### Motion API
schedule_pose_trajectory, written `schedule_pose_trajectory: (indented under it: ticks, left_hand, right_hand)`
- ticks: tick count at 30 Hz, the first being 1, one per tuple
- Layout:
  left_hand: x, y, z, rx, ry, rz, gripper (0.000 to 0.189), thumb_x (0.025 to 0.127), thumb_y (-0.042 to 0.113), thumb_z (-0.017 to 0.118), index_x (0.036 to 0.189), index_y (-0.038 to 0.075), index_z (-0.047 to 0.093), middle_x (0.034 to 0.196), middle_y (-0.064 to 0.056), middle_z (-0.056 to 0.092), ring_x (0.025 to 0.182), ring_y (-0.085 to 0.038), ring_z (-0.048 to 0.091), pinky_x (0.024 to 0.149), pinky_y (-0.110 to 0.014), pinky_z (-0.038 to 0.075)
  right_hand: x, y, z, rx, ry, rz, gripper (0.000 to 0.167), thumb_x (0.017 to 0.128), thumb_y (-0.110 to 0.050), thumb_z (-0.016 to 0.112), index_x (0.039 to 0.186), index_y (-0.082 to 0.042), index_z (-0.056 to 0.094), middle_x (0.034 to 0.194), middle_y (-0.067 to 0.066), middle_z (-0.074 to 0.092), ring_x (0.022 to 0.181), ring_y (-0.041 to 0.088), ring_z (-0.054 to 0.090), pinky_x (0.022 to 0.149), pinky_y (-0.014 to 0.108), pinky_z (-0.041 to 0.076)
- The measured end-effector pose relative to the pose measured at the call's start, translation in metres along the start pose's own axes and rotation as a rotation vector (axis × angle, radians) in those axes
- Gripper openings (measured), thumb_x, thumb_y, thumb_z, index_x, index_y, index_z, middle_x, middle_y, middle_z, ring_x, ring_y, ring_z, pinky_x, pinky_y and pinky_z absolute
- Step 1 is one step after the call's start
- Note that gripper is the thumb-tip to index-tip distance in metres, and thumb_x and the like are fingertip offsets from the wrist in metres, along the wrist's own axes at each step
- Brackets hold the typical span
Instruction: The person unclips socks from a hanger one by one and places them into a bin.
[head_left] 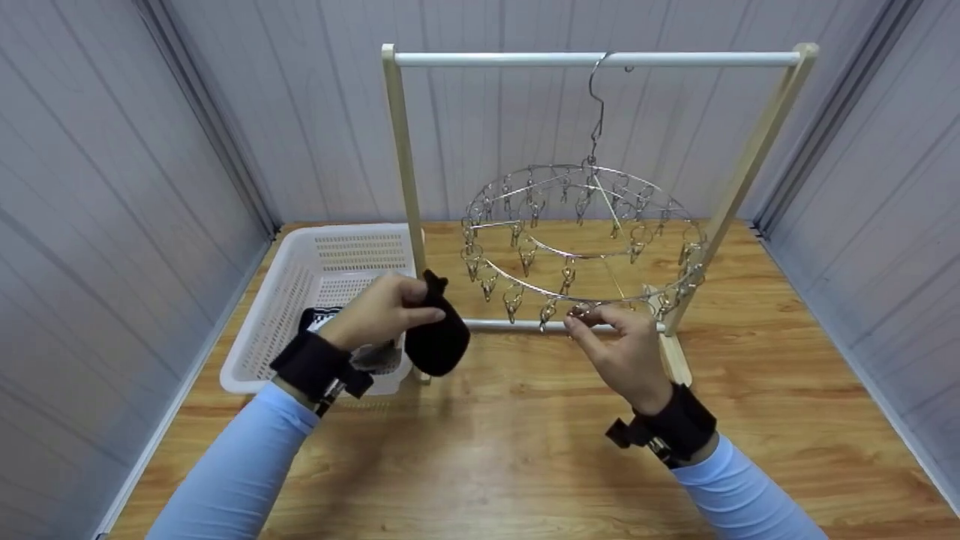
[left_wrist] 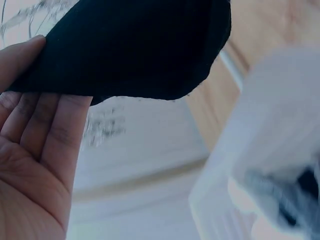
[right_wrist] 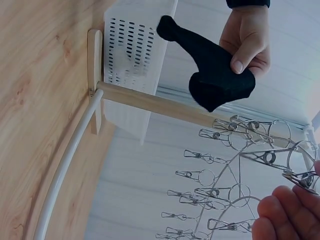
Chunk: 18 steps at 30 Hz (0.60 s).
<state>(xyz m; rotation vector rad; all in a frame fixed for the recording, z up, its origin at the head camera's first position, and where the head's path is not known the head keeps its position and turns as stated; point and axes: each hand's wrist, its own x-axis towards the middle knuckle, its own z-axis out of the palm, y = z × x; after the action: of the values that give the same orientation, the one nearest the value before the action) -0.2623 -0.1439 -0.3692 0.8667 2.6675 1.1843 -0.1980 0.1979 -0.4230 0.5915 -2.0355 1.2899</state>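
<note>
My left hand (head_left: 379, 311) pinches a black sock (head_left: 439, 345) between thumb and fingers, and the sock hangs down in front of the basket's right side. Its narrow end and wider end both show in the right wrist view. My right hand (head_left: 626, 349) is at the front edge of a round metal clip hanger (head_left: 536, 291). There it pinches a metal clip (right_wrist: 302, 180) between thumb and fingers. The sock and this clip are apart. Several other clips dangle around the rings, with nothing in those that show plainly.
A wooden stand with a white top bar (head_left: 495, 59) carries the hanger by its hook. Left of it, a white perforated basket (head_left: 251, 315) holds dark and patterned cloth items (head_left: 319, 319), partly hidden by my left wrist. Panelled walls enclose the wood-grain table (head_left: 480, 450).
</note>
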Motion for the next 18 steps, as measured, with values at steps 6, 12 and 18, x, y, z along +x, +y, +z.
schedule_pose_trajectory:
  ticks: [6,12,18]
  left_hand:
    - [-0.009,-0.015,-0.032,0.053,0.087,-0.046,0.039,0.098,0.010,0.079,0.068,0.009,0.055,0.066,0.009,0.048,0.065,-0.008,0.045,0.062,-0.022,0.038]
    - [-0.012,-0.026,-0.057,0.114,0.117,-0.111,0.032,0.098,0.012,0.079,0.071,0.008,0.061,0.065,0.012,0.050,0.066,-0.008,0.047,0.062,-0.022,0.039]
    - [-0.012,-0.040,-0.079,0.230,0.139,-0.152,0.048,0.101,0.014,0.076,0.067,0.016,0.042,0.064,0.009,0.037,0.062,-0.012,0.039,0.061,-0.026,0.033]
  right_hand:
    - [0.001,-0.001,-0.001,-0.015,-0.025,0.022,0.005,0.089,0.002,0.082,0.087,-0.003,0.082,0.086,0.012,0.082,0.081,0.011,0.076,0.086,0.014,0.055]
    - [0.000,0.001,-0.003,-0.019,-0.029,0.037,0.005,0.089,0.001,0.082,0.086,-0.003,0.081,0.084,0.011,0.082,0.079,0.010,0.075,0.085,0.014,0.055]
    - [0.000,0.001,-0.003,-0.019,-0.031,0.049,0.004,0.090,0.000,0.082,0.087,-0.002,0.081,0.086,0.012,0.083,0.081,0.012,0.076,0.085,0.014,0.056]
